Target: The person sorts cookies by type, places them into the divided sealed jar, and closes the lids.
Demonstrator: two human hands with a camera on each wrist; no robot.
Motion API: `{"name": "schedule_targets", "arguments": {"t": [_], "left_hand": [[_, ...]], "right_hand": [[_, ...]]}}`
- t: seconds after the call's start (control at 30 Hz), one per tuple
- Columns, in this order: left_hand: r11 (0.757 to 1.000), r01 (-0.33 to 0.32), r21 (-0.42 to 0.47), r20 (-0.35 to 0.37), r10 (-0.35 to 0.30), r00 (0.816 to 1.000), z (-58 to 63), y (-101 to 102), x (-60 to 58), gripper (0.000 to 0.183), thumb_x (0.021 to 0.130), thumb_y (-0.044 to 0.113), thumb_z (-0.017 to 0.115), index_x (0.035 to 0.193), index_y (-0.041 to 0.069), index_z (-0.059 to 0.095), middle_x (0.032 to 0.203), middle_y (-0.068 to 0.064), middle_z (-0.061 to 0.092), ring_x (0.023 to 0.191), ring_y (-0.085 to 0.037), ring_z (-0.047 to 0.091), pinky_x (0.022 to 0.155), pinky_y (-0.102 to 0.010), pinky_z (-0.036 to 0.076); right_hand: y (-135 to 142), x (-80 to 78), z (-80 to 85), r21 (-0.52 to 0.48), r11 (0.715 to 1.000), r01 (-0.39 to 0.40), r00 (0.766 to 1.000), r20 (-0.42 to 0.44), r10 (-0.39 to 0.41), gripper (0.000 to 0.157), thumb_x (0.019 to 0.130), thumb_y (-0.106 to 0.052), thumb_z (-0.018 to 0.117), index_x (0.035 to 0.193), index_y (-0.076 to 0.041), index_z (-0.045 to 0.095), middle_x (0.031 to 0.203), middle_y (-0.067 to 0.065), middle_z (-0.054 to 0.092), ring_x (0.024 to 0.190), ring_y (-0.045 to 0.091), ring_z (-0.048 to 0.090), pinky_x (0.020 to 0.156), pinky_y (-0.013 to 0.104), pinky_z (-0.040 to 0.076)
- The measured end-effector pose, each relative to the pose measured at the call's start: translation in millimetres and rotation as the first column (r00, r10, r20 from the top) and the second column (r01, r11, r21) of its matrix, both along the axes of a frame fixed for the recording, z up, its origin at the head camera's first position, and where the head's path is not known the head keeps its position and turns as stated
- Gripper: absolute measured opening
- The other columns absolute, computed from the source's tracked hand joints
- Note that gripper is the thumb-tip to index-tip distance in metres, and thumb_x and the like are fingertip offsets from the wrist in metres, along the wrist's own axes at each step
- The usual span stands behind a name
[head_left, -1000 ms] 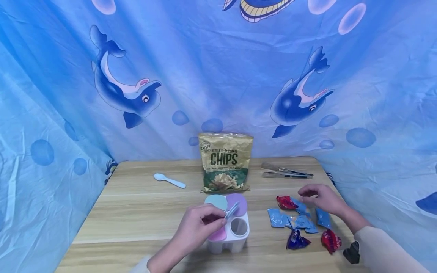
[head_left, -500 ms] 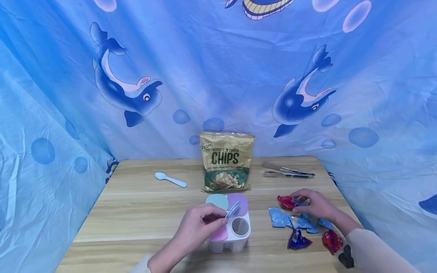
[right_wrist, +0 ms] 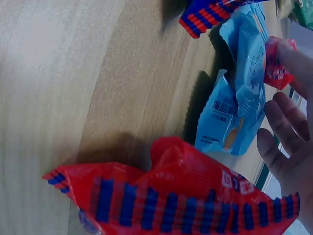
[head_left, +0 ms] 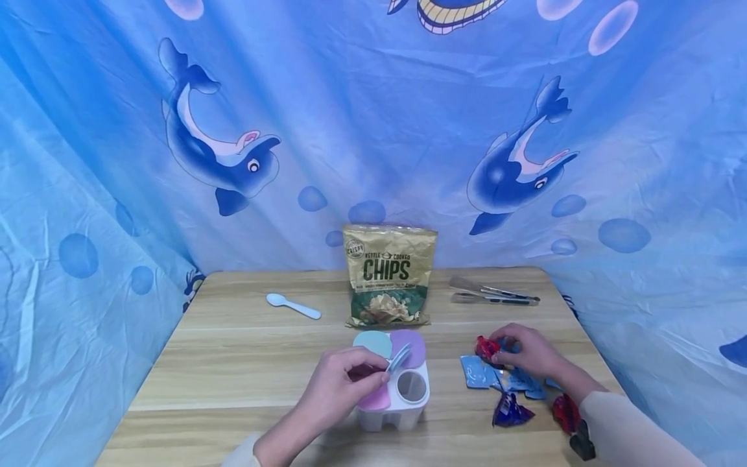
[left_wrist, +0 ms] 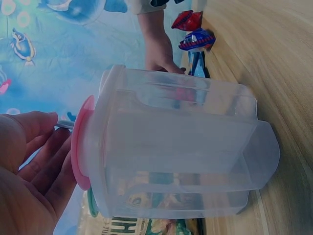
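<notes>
My left hand (head_left: 341,381) pinches a pale blue lid (head_left: 399,359) between thumb and fingers, tilted up over a white container (head_left: 386,420). Green, purple and pink lids cover the other compartments; the front right compartment (head_left: 412,386) is uncovered. In the left wrist view the container's translucent side (left_wrist: 181,142) fills the middle, its pink lid (left_wrist: 82,147) beside my fingers. On the right, my right hand (head_left: 528,353) pinches a red wrapped snack packet (head_left: 484,348) between thumb and fingers, over several blue snack packets (head_left: 478,373). The right wrist view shows that red packet (right_wrist: 274,73) at my thumb.
A purple-blue packet (head_left: 511,411) and another red packet (head_left: 565,414) lie in front of the blue ones. Behind the container stands a chips bag (head_left: 390,275). Tongs (head_left: 495,296) lie back right, a pale blue spoon (head_left: 294,306) back left. A blue dolphin-print curtain (head_left: 373,130) surrounds the table.
My right hand has come left and down onto the red packet and taken hold of it, and the packet has turned a little. The left hand with the lid stays in place.
</notes>
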State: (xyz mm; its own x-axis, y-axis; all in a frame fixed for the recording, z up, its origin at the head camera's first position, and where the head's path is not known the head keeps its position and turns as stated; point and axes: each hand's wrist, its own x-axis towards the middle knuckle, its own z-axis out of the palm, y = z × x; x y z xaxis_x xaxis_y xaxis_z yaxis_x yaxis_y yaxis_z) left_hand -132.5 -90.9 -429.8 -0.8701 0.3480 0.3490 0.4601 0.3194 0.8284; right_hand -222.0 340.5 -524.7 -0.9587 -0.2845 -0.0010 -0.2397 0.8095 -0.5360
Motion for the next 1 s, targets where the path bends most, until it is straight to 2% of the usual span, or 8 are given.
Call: {"name": "schedule_targets", "arguments": {"t": [0.2,0.37,0.47,0.57,0.73,0.9,1.0], "left_hand": [[1.000,0.004,0.003,0.020,-0.004,1.000,-0.1,1,-0.3,0.015,0.084,0.012,0.083,0.097,0.020,0.080,0.091,0.011,0.077,0.079,-0.003,0.068,0.071,-0.024,0.060],[1.000,0.003,0.003,0.008,-0.003,1.000,-0.7,0,0.2,0.013,0.085,0.014,0.083,0.097,0.019,0.080,0.091,0.008,0.078,0.078,-0.003,0.068,0.070,-0.024,0.060],[1.000,0.000,0.002,0.012,0.000,1.000,-1.0,-1,0.7,0.012,0.086,0.015,0.083,0.097,0.019,0.080,0.091,0.008,0.078,0.079,-0.003,0.068,0.071,-0.023,0.060],[1.000,-0.010,0.002,0.025,0.010,1.000,-0.5,-1,1.6,0.012,0.086,0.016,0.083,0.097,0.019,0.080,0.092,0.007,0.078,0.080,-0.003,0.068,0.072,-0.023,0.060],[1.000,-0.030,0.007,0.054,0.030,0.998,0.2,-1,2.7,0.012,0.085,0.018,0.084,0.097,0.020,0.080,0.092,0.008,0.078,0.080,-0.004,0.069,0.072,-0.023,0.060],[0.999,-0.029,0.019,0.054,0.028,0.998,-0.3,-1,1.8,0.013,0.085,0.019,0.084,0.097,0.020,0.080,0.092,0.007,0.078,0.079,-0.004,0.068,0.071,-0.023,0.060],[1.000,-0.024,0.019,0.048,0.023,0.999,-0.8,-1,1.0,0.013,0.085,0.017,0.084,0.097,0.020,0.080,0.092,0.007,0.078,0.078,-0.004,0.068,0.070,-0.023,0.060]], "right_hand": [[0,-1.7,-1.0,0.012,1.000,0.006,1.000,0.019,-0.006,0.023,0.089,-0.027,0.081,0.110,-0.022,0.074,0.104,-0.006,0.072,0.094,0.011,0.065,0.081,0.039,0.055],[-1,1.0,3.3,-0.023,1.000,-0.008,1.000,-0.014,0.007,0.015,0.090,-0.024,0.079,0.105,-0.023,0.075,0.097,-0.010,0.073,0.089,0.008,0.066,0.076,0.031,0.055],[-1,2.5,10.3,-0.066,0.998,-0.021,0.998,-0.054,0.018,0.015,0.092,-0.022,0.078,0.107,-0.023,0.076,0.098,-0.008,0.074,0.089,0.007,0.066,0.070,0.027,0.054],[-5,2.5,21.8,-0.117,0.992,-0.039,0.994,-0.102,0.027,0.016,0.093,-0.020,0.077,0.108,-0.024,0.076,0.101,-0.008,0.075,0.090,0.006,0.067,0.068,0.026,0.055],[-21,5.6,49.2,-0.198,0.973,-0.115,0.981,-0.174,0.081,0.019,0.094,-0.019,0.076,0.112,-0.026,0.076,0.107,-0.007,0.075,0.093,0.005,0.069,0.070,0.027,0.058],[-48,18.2,82.9,-0.265,0.944,-0.196,0.973,-0.171,0.154,0.019,0.097,-0.021,0.073,0.115,-0.027,0.076,0.112,-0.007,0.073,0.098,0.008,0.068,0.074,0.030,0.060],[-66,27.2,98.7,-0.295,0.917,-0.268,0.959,-0.176,0.223,0.019,0.098,-0.020,0.072,0.115,-0.026,0.075,0.111,-0.008,0.073,0.099,0.010,0.068,0.075,0.031,0.060]]}}
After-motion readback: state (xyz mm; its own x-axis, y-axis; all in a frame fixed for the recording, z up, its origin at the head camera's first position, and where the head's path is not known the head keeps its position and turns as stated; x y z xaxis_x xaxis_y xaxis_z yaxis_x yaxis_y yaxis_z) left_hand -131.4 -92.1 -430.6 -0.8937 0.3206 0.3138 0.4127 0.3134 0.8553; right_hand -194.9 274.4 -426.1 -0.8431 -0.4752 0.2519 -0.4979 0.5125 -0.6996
